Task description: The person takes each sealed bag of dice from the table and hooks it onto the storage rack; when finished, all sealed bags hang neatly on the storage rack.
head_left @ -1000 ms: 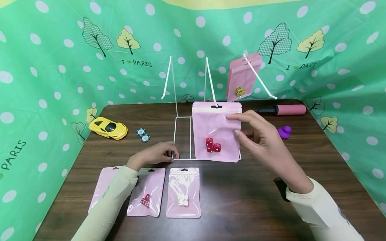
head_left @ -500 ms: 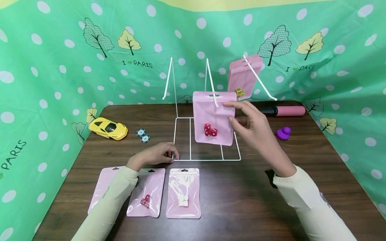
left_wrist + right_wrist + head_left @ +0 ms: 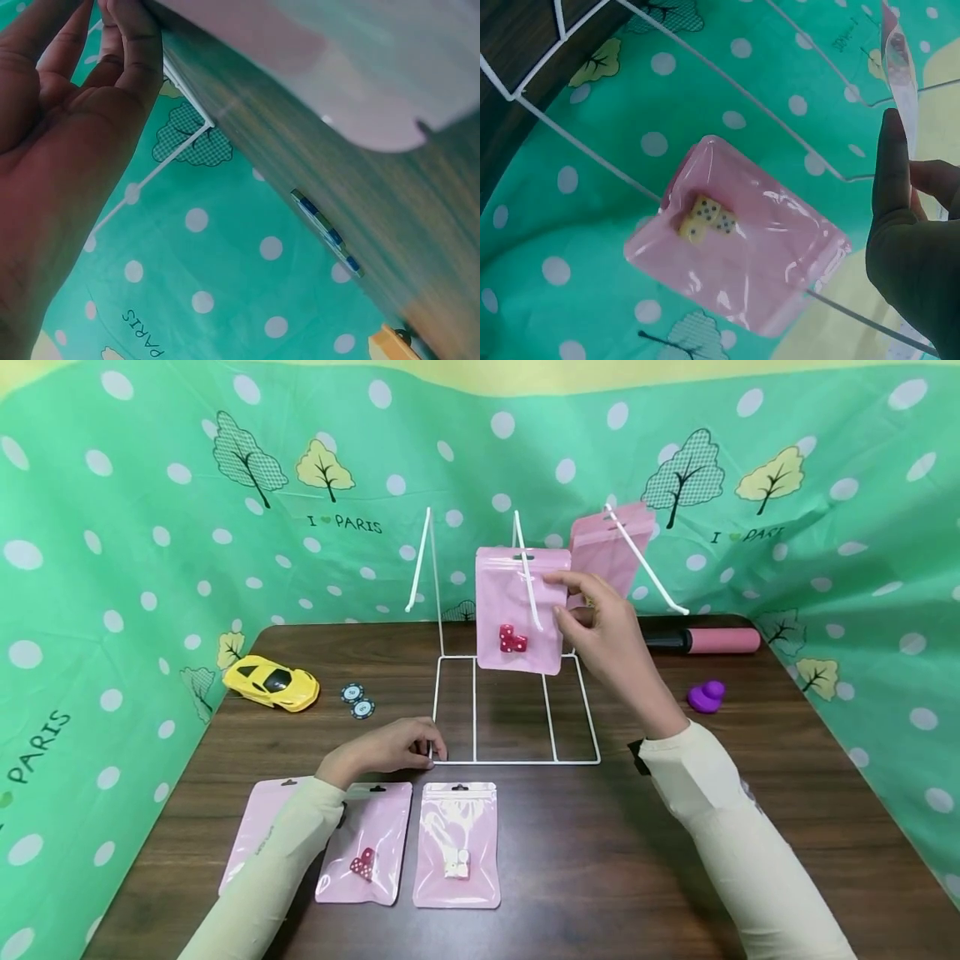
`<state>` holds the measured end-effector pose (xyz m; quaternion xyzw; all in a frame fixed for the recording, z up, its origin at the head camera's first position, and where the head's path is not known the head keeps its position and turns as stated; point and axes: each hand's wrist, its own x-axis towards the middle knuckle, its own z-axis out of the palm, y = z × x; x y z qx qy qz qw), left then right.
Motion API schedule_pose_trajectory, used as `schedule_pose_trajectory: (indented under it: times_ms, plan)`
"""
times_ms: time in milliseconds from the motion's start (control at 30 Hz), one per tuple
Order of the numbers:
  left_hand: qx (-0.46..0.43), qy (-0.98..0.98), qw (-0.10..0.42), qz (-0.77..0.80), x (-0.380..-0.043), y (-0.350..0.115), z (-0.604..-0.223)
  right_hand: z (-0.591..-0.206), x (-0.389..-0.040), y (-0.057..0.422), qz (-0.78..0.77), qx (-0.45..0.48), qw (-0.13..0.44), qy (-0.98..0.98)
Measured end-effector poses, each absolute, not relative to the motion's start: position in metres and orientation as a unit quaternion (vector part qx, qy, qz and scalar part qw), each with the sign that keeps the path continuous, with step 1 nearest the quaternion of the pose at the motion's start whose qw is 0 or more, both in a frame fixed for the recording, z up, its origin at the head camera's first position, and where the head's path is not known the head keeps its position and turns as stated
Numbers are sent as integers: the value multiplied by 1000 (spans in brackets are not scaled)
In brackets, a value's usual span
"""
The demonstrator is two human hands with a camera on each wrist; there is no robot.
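My right hand (image 3: 603,627) pinches the right edge of a pink zip pouch (image 3: 491,589) with red dice (image 3: 513,641) inside. The middle prong (image 3: 529,587) of a white wire display rack (image 3: 517,763) passes through the pouch's hang hole, its tip showing in front. At the rack's front left corner, my left hand (image 3: 390,745) holds the base wire with curled fingers. Another pink pouch (image 3: 757,262), with yellow dice (image 3: 709,217), hangs on the right prong. The left prong (image 3: 418,560) bears nothing.
Three pink pouches lie in front: one partly under the left sleeve (image 3: 262,818), one with red dice (image 3: 386,827), one with white dice (image 3: 457,827). A yellow toy car (image 3: 272,683) and poker chips (image 3: 357,701) stand left; a purple duck (image 3: 707,697) and pink-and-black pump (image 3: 720,641) right.
My right hand has moved the red-dice pouch up and back along the middle prong, from its tip toward the rear. My left hand has stayed at the rack's corner.
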<state>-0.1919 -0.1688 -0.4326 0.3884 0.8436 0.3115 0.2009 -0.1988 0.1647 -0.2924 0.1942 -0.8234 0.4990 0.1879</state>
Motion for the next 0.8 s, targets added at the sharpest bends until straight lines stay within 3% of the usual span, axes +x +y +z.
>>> schedule_pose_trajectory:
  times_ms: [467, 800]
  plan:
    - [404, 838, 191, 312, -192, -167, -434, -292, -226, 165, 495, 179, 185, -830]
    - [395, 842, 198, 310, -192, -167, -432, -298, -223, 182, 537, 207, 126, -808]
